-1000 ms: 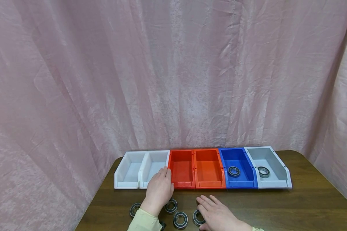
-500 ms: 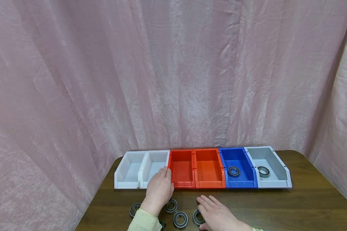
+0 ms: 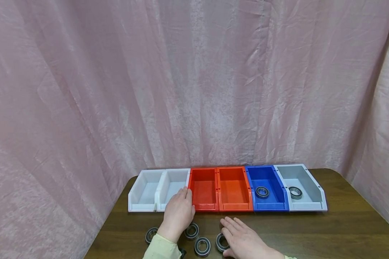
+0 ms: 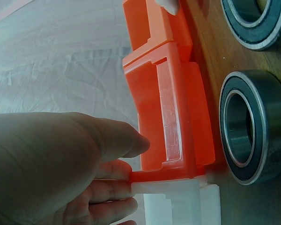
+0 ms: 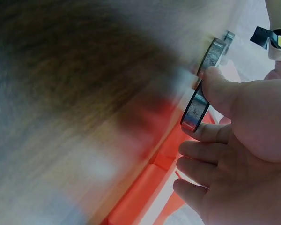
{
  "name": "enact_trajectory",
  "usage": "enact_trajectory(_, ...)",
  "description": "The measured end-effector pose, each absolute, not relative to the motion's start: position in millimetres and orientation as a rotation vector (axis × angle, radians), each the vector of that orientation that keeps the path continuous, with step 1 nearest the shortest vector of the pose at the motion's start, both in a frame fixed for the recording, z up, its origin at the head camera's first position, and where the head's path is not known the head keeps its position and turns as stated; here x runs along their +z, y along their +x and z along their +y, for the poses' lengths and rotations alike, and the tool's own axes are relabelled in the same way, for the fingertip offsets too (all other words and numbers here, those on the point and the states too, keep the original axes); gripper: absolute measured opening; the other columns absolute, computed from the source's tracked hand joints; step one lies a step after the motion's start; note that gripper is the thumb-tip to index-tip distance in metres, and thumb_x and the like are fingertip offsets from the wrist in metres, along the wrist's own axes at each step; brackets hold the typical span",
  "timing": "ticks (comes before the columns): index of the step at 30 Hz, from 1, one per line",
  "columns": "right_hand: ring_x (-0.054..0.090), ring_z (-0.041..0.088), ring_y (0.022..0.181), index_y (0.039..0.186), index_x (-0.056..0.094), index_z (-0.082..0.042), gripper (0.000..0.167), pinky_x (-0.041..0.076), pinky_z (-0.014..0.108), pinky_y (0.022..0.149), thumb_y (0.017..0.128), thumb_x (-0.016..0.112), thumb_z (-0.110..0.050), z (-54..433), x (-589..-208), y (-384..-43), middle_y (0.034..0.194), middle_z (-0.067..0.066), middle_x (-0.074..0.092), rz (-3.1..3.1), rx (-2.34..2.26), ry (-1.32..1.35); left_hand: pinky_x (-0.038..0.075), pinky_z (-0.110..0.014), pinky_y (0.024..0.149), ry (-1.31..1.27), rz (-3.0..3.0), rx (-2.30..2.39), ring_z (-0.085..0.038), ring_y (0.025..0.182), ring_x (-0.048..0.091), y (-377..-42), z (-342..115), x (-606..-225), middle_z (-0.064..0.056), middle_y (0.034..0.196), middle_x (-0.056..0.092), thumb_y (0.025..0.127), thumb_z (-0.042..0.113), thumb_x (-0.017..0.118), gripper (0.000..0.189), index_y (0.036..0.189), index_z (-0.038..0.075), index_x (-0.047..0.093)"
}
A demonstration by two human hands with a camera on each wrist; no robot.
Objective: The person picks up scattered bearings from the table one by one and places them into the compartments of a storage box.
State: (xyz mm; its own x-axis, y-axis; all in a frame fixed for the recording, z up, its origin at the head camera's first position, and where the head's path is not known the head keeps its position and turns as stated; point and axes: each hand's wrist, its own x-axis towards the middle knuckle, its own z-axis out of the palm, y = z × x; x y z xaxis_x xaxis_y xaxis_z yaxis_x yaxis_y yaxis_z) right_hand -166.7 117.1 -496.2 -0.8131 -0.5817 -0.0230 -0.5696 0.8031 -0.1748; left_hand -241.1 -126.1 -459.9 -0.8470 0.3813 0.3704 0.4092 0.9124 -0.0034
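My left hand (image 3: 179,212) lies with straight fingers over the front of the second white bin (image 3: 175,180), its fingertips right at the wall shared with the red bin (image 3: 204,187). In the left wrist view its thumb (image 4: 126,140) stands in front of the red bin and no object lies in the hand. My right hand (image 3: 246,241) pinches a ball bearing (image 5: 196,110) between thumb and index finger, low over the table; the other fingers stay extended. Beside it are two bearings, one (image 3: 202,247) in front and one (image 3: 192,231) near the left wrist.
Another bearing (image 3: 151,235) lies left of the left forearm. The bins stand in a row: a white bin (image 3: 146,187) at the left end, an orange bin (image 3: 234,187), then a blue bin (image 3: 265,176) and a grey bin (image 3: 298,176), each with one bearing. A pink curtain (image 3: 194,90) hangs behind.
My right hand and the bearing at its thumb and index finger have shifted slightly up and away from me in the head view. The left hand stays where it was.
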Motion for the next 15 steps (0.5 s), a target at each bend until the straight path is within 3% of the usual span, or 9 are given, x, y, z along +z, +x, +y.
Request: enact_trajectory(15, 0.048, 0.035, 0.155, 0.147, 0.066, -0.005, 0.066, 0.039, 0.058, 0.126, 0.099, 0.081, -0.047, 126.4, -479.9, -161.0, 0.165, 0.015, 0.054, 2.946, -0.281, -0.939, 0.057, -0.051, 0.11, -0.574, -2.733, -0.118, -0.041, 0.132, 0.068, -242.1, -125.9, -459.3, -0.027, 0.144, 0.068, 0.09, 0.021, 0.091, 0.063, 0.141, -0.009, 0.067)
